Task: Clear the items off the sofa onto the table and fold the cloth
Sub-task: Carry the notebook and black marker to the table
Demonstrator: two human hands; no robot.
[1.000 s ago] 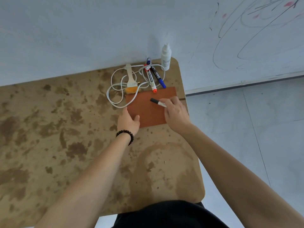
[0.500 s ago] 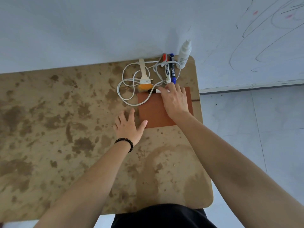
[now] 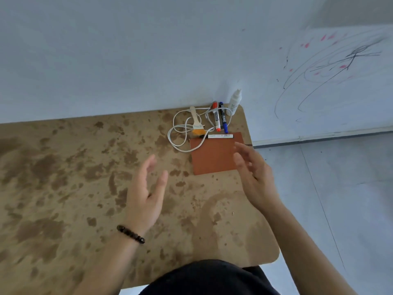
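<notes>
Fingers of left hand (image 3: 144, 194) and right hand (image 3: 254, 173) spread loosely, holding nothing.

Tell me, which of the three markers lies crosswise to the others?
The black-capped marker, along the orange cloth's far edge. The red-capped marker and blue-capped marker lie side by side beyond it.

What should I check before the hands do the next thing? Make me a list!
1. left hand empty: ok, open above the table.
2. right hand empty: ok, open.
3. black-capped marker on the table: ok, lying along the far edge of the orange cloth.
4. red marker and blue marker on the table: ok.
5. orange cloth folded: cannot tell.
6. sofa cleared: cannot tell, out of view.
</notes>
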